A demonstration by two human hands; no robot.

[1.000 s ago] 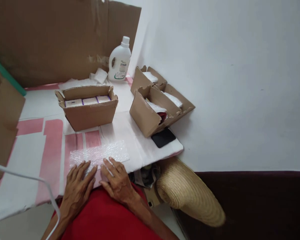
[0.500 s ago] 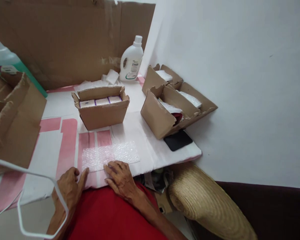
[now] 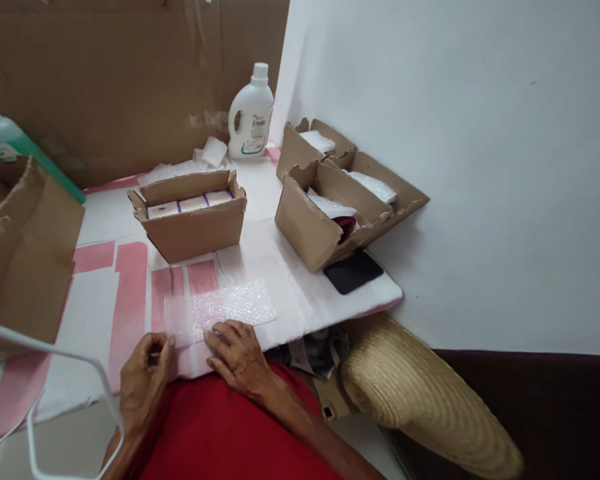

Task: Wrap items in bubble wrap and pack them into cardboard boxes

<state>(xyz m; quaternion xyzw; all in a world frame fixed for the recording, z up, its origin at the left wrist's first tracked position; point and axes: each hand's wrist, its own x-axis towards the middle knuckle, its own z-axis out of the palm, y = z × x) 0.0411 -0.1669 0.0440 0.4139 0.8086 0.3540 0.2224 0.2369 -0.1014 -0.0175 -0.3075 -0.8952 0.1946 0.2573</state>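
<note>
A strip of clear bubble wrap (image 3: pixel 245 303) lies flat near the table's front edge. My left hand (image 3: pixel 145 370) is at the strip's near left corner, its thumb and forefinger pinched together on the edge and the other fingers curled. My right hand (image 3: pixel 240 353) rests with its fingers stretched over the strip's near edge, holding nothing. Beyond the wrap stands a cardboard box (image 3: pixel 200 230) with several small white and purple packets in a row inside.
On the right, a divided cardboard box (image 3: pixel 300 230) holds bubble-wrapped items. Beside it lies a black phone (image 3: pixel 353 272). A white bottle (image 3: pixel 253 117) stands at the back. Another carton (image 3: pixel 35 253) and a white cable (image 3: pixel 75 357) are at the left, a straw hat (image 3: pixel 420 393) below right.
My left thumb and forefinger have closed together at the wrap's left corner. My right hand has stayed on the near edge. The view has shifted slightly.
</note>
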